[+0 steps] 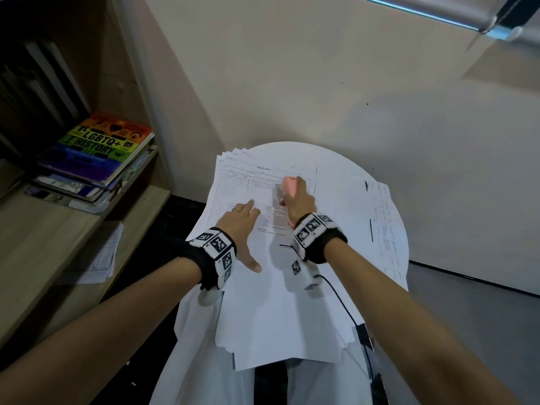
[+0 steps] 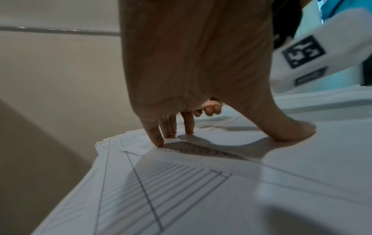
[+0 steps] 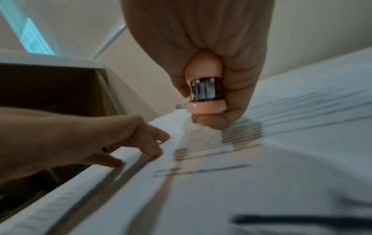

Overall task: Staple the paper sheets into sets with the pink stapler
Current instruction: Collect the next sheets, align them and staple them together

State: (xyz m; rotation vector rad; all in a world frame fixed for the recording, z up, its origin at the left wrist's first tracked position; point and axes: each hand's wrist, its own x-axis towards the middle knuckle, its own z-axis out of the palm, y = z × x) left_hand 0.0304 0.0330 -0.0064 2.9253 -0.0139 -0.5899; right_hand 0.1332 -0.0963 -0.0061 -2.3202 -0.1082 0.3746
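My right hand (image 1: 296, 200) grips the pink stapler (image 1: 287, 185), lifted just above the paper stack (image 1: 233, 185). In the right wrist view the stapler (image 3: 205, 93) shows its metal end and pink base between my curled fingers (image 3: 239, 89). My left hand (image 1: 241, 220) lies with straight fingers on the printed sheets, fingertips (image 2: 159, 141) pressing the top sheet (image 2: 181, 182) and thumb spread to the right. The same hand (image 3: 100, 143) appears at the left of the right wrist view, touching the sheets' edge. A loose set of sheets (image 1: 277, 317) reaches toward my lap.
The round white table (image 1: 344, 182) stands against a pale wall. More printed sheets (image 1: 385, 229) lie at its right edge. A wooden shelf (image 1: 58, 229) on the left holds stacked books (image 1: 96, 153) and some papers (image 1: 102, 255). A black cable (image 1: 344, 305) runs from my right wrist.
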